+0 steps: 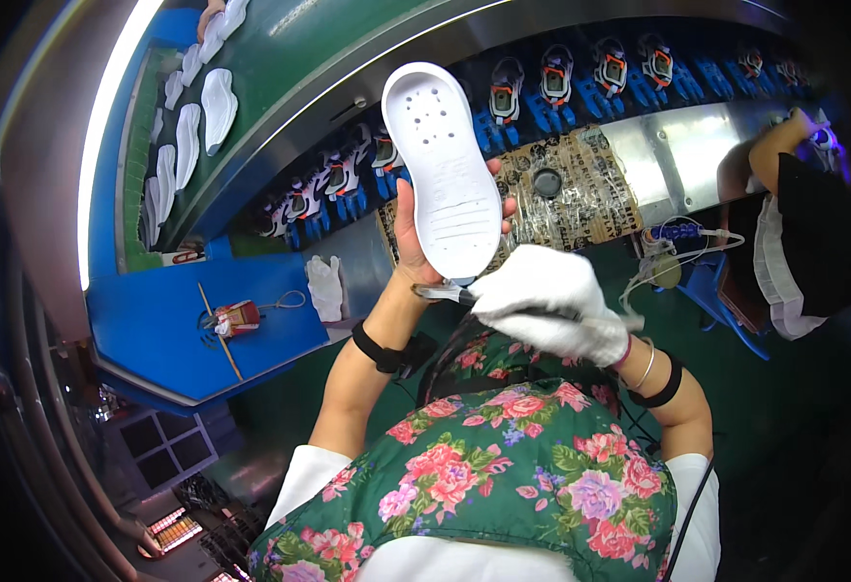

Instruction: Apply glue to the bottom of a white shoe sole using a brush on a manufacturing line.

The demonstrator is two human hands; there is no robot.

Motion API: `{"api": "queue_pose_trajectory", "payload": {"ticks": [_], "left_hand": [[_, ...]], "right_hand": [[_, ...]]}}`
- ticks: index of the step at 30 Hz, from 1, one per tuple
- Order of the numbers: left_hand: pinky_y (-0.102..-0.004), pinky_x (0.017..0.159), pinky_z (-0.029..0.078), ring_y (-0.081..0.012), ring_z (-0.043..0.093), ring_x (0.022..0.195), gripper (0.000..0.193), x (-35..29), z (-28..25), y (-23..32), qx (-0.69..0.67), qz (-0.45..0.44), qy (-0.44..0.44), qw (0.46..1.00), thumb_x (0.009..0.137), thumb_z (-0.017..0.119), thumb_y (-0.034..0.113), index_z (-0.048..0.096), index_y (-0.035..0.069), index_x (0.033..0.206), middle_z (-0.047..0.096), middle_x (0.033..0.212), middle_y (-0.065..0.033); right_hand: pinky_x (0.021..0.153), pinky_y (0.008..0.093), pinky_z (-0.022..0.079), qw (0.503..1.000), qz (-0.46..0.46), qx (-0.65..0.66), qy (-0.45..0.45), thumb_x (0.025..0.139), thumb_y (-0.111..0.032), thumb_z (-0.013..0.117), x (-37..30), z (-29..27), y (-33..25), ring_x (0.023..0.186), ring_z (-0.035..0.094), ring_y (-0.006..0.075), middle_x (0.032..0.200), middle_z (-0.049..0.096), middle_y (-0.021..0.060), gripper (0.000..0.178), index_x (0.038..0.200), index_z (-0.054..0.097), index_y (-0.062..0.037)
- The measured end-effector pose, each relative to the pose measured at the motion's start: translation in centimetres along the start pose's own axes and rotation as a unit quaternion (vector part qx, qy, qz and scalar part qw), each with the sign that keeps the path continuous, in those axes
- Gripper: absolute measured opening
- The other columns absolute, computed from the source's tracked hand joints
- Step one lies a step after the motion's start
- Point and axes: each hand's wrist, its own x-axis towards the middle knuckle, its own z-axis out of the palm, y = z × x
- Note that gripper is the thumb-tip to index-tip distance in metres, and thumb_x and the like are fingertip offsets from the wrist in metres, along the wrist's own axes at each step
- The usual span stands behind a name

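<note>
A white shoe sole (445,184) stands nearly upright in front of me, its toe end with small round holes pointing away. My left hand (411,233), bare, is closed around it, with the thumb on the left edge and fingertips showing at the right edge. In a white knit glove, my right hand (546,301) grips a brush (456,294). The brush tip lies just below the heel of the sole, near my left wrist; whether it touches the sole I cannot tell. Part of the handle is hidden by the glove.
Sneakers (556,73) on blue holders line the far side. A black round cup (546,182) sits on the tape-covered bench (585,204). Several soles (218,109) lie on the green belt at left. A white glove (325,288) lies near the blue table (144,310). Another person (813,223) works at right.
</note>
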Motion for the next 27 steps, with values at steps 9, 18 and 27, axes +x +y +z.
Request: {"api": "queue_pose_trajectory", "payload": {"ticks": [9,18,27], "left_hand": [[-0.0579,0.095,0.054,-0.0497,0.058,0.117,0.09,0.1,-1.3,1.9,0.022,-0.045,-0.077,0.996,0.089,0.057,0.063,0.027,0.011,0.157,0.04,0.148,-0.0287],[-0.0513,0.084,0.054,-0.0446,0.062,0.102,0.093,0.8,0.2,3.3,0.164,-0.108,-0.022,0.98,0.084,0.059,0.064,0.033,0.005,0.152,0.048,0.136,-0.0312],[-0.0541,0.087,0.056,-0.0455,0.061,0.105,0.09,1.1,-1.5,3.6,0.138,-0.101,-0.016,0.985,0.087,0.058,0.062,0.032,0.006,0.153,0.046,0.141,-0.0287]], "right_hand": [[0.074,0.0324,0.056,0.994,0.067,0.054,-0.064,0.076,-0.007,0.081,-0.2,-0.2,-0.5,0.083,0.071,0.0212,0.094,0.075,0.0061,0.018,0.093,0.077,-0.0094],[0.072,0.036,0.056,0.988,-0.086,-0.116,-0.048,0.074,-0.003,0.078,-0.1,-0.3,1.0,0.083,0.069,0.0261,0.102,0.074,0.0087,0.03,0.103,0.075,-0.0112],[0.076,0.0281,0.056,0.972,0.195,0.123,0.044,0.078,0.0,0.079,-0.7,1.1,1.5,0.085,0.071,0.0139,0.092,0.075,0.0083,0.016,0.093,0.076,-0.0022]]}}
